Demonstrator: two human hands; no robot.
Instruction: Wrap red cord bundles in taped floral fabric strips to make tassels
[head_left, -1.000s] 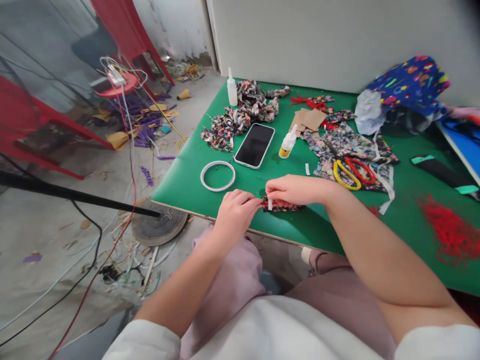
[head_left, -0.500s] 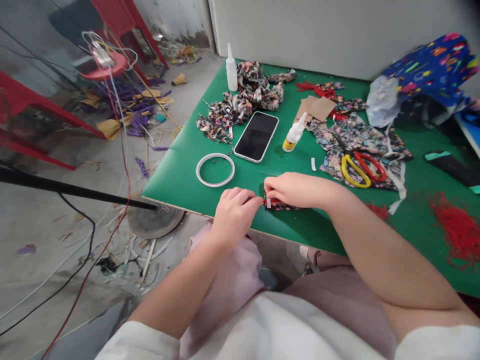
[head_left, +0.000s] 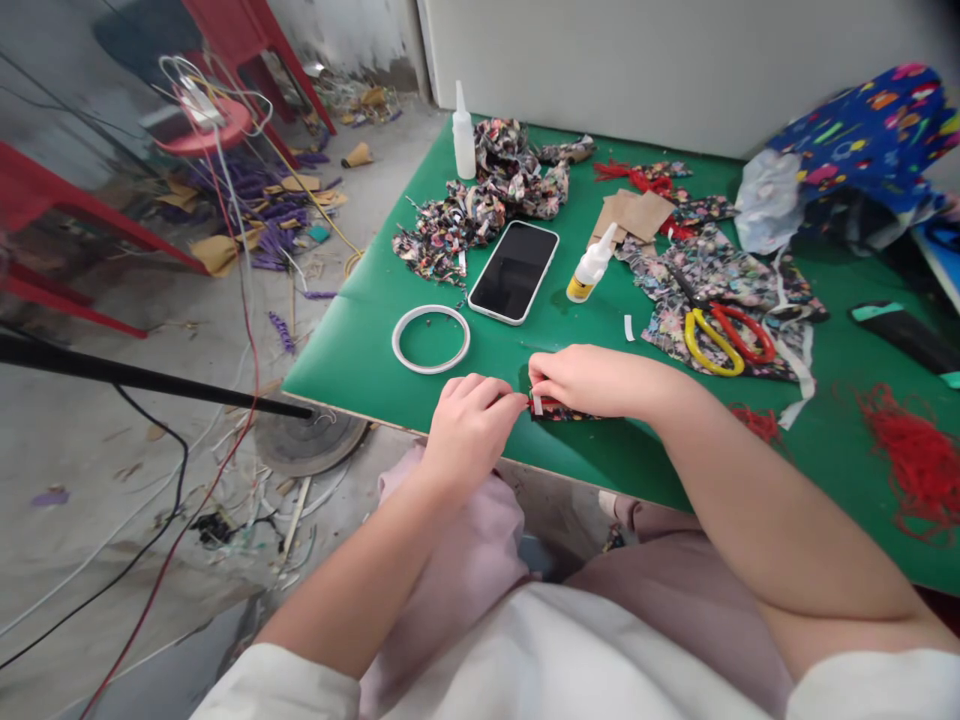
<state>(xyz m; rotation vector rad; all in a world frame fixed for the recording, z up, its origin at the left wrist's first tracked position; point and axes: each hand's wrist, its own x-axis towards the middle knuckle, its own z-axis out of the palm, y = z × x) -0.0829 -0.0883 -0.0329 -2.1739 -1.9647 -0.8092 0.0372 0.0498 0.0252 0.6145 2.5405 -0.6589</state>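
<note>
At the near edge of the green table [head_left: 352, 370], a small dark floral fabric piece [head_left: 577, 412] lies flat with a white strip [head_left: 538, 404] and some red cord on it. My left hand [head_left: 474, 420] is closed, thumb and forefinger pinching the red cord's end at the fabric's left side. My right hand [head_left: 574, 378] bends over the same piece, its fingertips closed at the white strip; what exactly they grip is hidden. Beyond my hands lie a white ring [head_left: 397, 342], a phone [head_left: 514, 272] and a small glue bottle [head_left: 591, 266] with a yellow label.
Scissors [head_left: 712, 340] with yellow and red handles rest on floral cloth to the right, near red threads [head_left: 911, 455]. A second white bottle [head_left: 463, 140] stands beside bunched floral fabric [head_left: 457, 228]. Cables and a black pole [head_left: 150, 378] cross the left side.
Both hands stay in almost the same place over the fabric piece. The view has shifted very slightly.
</note>
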